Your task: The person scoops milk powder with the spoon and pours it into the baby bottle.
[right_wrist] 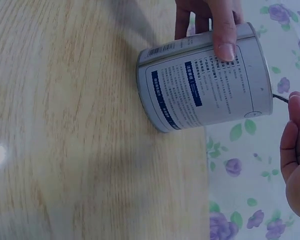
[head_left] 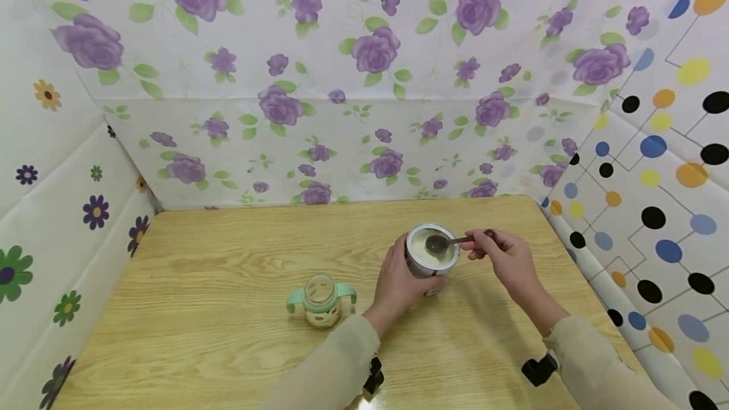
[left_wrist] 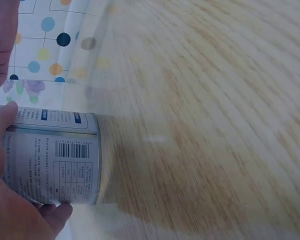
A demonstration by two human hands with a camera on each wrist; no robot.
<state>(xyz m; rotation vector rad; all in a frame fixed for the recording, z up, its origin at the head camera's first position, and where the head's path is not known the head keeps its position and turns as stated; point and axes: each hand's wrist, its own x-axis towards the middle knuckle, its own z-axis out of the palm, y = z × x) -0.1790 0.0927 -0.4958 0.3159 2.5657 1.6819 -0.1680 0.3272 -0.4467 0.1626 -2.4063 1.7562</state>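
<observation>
A tin with its top off stands near the back right of the table, pale cream powder inside. My left hand wraps round its side, thumb toward the front. Between the fingertips of my right hand is the handle of a dark metal spoon, its bowl over the powder within the rim. Printed text and a barcode cover the tin's wall in both wrist views. From the right wrist, only a bit of the spoon handle shows. To the left stands a baby bottle with mint-green handles and an uncapped mouth.
The wood-grain table carries these things. Behind it hangs a purple-flowered sheet, with a dotted sheet on the right and a flowered one on the left. Small black devices are strapped to both wrists.
</observation>
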